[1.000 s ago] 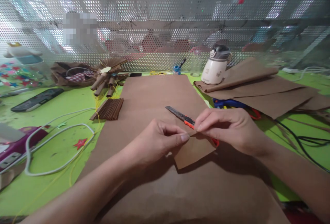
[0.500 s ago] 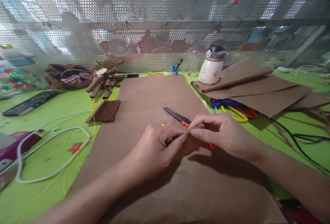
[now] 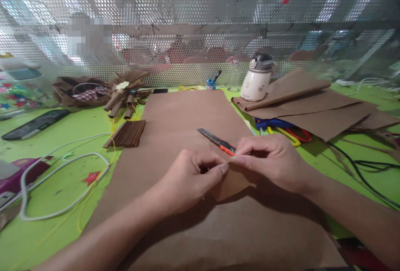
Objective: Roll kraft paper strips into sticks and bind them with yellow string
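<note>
Between my two hands is a small piece of brown paper (image 3: 235, 182), its upper edge pinched and its lower part hanging toward me. My left hand (image 3: 195, 177) closes thumb and finger on that edge from the left. From the right, my right hand (image 3: 268, 160) grips the same edge, fingertips almost meeting those of the left. Just beyond them a utility knife (image 3: 215, 140) with an orange-and-black handle lies on a large brown paper sheet (image 3: 187, 113), partly hidden by my right hand. A pleated brown paper piece (image 3: 127, 133) sits to the left.
Rolled paper tubes (image 3: 120, 102) and a phone (image 3: 36, 124) lie at left, near a white cable (image 3: 62, 217) and a red star (image 3: 91, 178). On the right are a white bottle (image 3: 256, 81), folded brown paper (image 3: 312, 108) and blue-handled pliers (image 3: 270, 124). A perforated screen (image 3: 187, 17) stands behind.
The small paper piece has turned so that its flat face hangs below my fingers. My right hand has shifted slightly right, and my fingers remain pinched together.
</note>
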Available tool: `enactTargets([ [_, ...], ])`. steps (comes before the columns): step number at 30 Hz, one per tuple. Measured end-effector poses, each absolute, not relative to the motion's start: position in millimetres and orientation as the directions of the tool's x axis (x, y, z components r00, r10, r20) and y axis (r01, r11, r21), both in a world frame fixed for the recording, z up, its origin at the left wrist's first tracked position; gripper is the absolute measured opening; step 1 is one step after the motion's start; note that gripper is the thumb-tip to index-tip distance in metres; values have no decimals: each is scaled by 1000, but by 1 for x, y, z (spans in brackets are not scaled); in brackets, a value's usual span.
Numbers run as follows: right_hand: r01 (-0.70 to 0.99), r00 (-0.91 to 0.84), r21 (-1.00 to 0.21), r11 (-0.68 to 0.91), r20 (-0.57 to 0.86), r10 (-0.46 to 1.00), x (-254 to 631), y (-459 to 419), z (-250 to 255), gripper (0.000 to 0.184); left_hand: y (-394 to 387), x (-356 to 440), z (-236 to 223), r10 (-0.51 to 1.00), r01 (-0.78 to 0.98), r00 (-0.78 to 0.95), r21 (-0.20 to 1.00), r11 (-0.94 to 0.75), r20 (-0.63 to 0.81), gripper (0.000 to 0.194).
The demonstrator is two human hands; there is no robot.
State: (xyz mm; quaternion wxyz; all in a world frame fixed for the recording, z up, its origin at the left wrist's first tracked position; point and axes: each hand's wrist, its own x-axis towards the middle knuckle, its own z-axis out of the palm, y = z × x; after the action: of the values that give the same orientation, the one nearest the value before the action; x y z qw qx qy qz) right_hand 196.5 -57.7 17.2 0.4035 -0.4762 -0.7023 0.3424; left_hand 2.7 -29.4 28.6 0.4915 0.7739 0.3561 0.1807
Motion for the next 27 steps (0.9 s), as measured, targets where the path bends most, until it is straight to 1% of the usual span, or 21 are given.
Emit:
enactTargets([
  [3,344,-189,-907,243,187,964,194,-58,17,20,-30,3,29,740,379,672,879,-289,-47,29],
  [7,192,-200,-975,110,71,977,189,-58,16,17,-32,3,31,753,413,657,827,-381,19,27],
  [9,147,-199,-985,94,64,978,189,-59,16,17,-34,4,32,752,417,657,810,-414,46,26],
  [11,159,-181,-979,125,95,979,189,-59,15,18,-35,4,32,754,420,654,802,-425,58,26],
  [15,248,-148,-946,211,178,973,191,-60,16,17,-34,3,32,752,429,658,802,-416,38,28],
  [22,280,-123,-921,273,247,961,197,-57,16,16,-26,-2,29,759,431,649,846,-313,-50,30],
  [24,314,-101,-908,277,258,961,198,-55,17,17,-24,-3,28,757,438,651,845,-307,-63,30],
  [27,338,-85,-911,238,222,971,200,-53,17,17,-25,-3,28,749,458,655,841,-288,-100,32],
])
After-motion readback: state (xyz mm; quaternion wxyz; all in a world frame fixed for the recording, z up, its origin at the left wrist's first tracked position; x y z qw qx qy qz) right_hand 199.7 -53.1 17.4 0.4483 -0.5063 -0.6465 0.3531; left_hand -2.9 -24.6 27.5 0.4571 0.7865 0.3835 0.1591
